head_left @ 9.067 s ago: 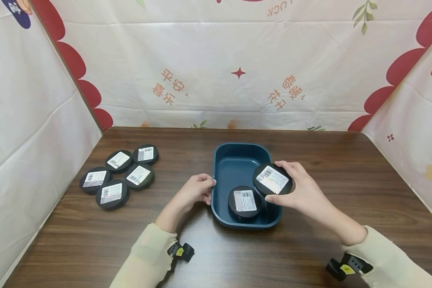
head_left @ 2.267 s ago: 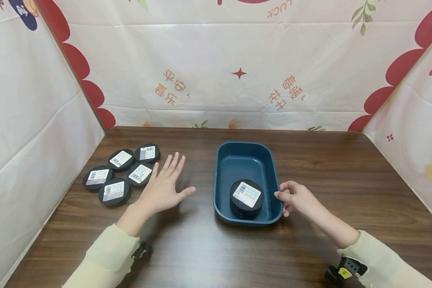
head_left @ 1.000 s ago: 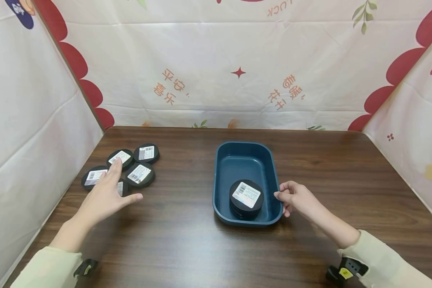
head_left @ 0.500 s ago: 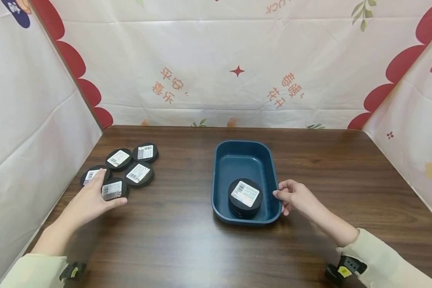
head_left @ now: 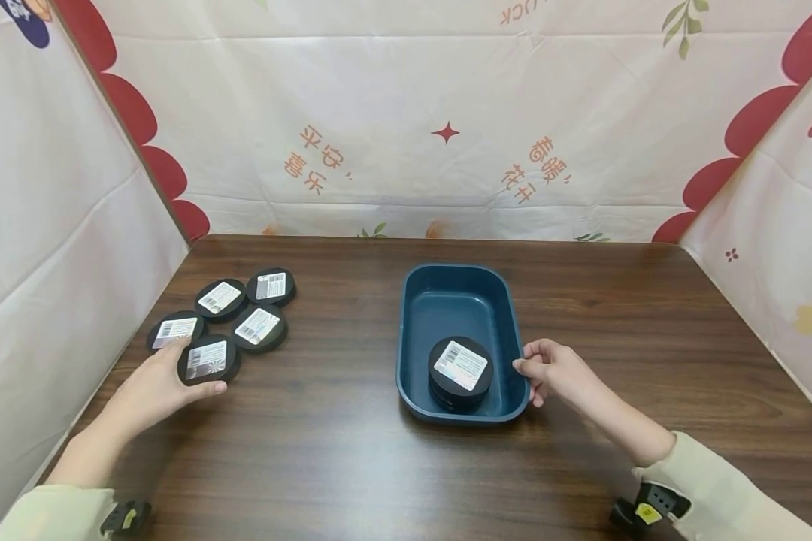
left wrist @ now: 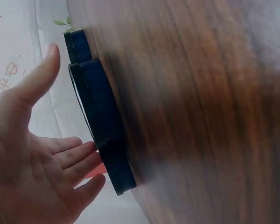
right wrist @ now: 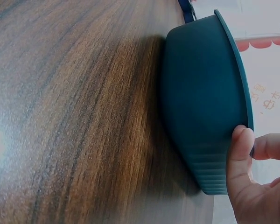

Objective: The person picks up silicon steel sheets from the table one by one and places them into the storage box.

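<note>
My left hand [head_left: 150,389] is spread around the nearest flat round black container [head_left: 207,359], which bears a white barcode label. In the left wrist view the thumb and fingers [left wrist: 42,76] stand apart beside the dark containers [left wrist: 95,102], without a grip. A blue rectangular tray [head_left: 456,308] stands at mid-table. My right hand [head_left: 562,376] pinches the tray's right rim between thumb and fingers, as the right wrist view of the tray wall [right wrist: 200,84] confirms. A stack of black containers [head_left: 460,372] sits in the tray's near part; its lower ones are mostly hidden.
Several more labelled black containers lie clustered at the left: one [head_left: 176,329] left of the nearest, others [head_left: 259,327] behind it. A printed white curtain [head_left: 406,113] encloses the brown wooden table [head_left: 338,466] at the back and sides.
My left hand has let go of the tray's left rim and reached left to the cluster, drawing back slightly to the nearest container. My right hand placed its container on the stack and took the right rim.
</note>
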### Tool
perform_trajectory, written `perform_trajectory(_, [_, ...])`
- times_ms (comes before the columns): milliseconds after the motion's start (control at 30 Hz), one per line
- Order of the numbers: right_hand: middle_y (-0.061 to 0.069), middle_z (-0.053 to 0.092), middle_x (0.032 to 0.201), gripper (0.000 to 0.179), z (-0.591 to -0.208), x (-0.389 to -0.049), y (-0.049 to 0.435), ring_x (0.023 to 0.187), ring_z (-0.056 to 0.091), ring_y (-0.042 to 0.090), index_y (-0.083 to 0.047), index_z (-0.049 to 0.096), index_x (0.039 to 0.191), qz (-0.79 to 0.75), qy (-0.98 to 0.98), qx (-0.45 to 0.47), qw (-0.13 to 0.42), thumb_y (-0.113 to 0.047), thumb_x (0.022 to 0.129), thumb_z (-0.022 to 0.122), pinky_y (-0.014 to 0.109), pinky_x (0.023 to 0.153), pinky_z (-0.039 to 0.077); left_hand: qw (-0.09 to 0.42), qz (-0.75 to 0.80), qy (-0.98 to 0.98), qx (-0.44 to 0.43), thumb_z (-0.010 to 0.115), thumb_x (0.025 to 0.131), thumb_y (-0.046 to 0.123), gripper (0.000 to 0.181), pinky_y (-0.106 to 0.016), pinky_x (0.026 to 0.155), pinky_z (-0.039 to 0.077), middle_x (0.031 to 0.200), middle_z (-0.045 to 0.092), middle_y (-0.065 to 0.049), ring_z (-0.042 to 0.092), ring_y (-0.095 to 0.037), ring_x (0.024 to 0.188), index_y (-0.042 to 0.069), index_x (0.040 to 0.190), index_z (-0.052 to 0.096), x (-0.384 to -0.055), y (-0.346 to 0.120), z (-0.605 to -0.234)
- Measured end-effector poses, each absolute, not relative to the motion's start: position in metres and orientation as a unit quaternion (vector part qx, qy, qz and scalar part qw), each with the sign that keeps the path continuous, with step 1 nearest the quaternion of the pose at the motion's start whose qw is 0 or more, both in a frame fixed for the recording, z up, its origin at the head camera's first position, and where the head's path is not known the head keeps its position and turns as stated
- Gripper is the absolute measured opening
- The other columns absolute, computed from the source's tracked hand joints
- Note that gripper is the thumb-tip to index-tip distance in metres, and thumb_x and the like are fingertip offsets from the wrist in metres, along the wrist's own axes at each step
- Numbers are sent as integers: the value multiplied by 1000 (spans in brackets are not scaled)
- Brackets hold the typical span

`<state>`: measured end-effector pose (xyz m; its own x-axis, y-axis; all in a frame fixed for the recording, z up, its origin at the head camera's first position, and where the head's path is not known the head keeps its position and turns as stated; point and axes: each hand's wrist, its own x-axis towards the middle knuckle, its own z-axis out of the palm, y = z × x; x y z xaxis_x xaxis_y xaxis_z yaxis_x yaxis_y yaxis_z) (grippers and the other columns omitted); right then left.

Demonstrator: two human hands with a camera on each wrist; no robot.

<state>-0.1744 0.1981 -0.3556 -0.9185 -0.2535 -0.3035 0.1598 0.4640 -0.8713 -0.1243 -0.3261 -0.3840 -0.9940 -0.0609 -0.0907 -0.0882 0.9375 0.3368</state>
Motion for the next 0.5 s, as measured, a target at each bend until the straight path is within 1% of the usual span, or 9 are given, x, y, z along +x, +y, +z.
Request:
perform_trajectory(133, [6, 52, 68, 33, -355, -174, 198, 53, 53, 15, 12, 39, 112, -513, 834, -30, 200, -11, 93, 53, 29, 51, 51, 21, 172, 984, -30, 70, 69, 63, 112, -69, 90, 30, 132, 32, -42, 34, -59, 117, -14, 138, 26, -122, -325, -383])
perform_trajectory(300, [6, 52, 67, 33, -354, -174, 199, 53, 53, 15, 12, 39, 112, -510, 837, -31, 197, -11, 93, 53, 30, 51, 51, 20, 174, 984, -32, 71, 69, 61, 112, -69, 90, 30, 132, 31, -42, 33, -59, 117, -14, 137, 25, -120, -324, -383])
perform_trajectory(500, [7, 52, 67, 32, -353, -175, 199, 53, 54, 15, 12, 40, 111, -511, 837, -30, 195, -10, 92, 53, 30, 52, 51, 10, 181, 983, -36, 73, 70, 56, 106, -66, 91, 32, 132, 32, -40, 34, -57, 117, -16, 134, 30, -121, -328, -387])
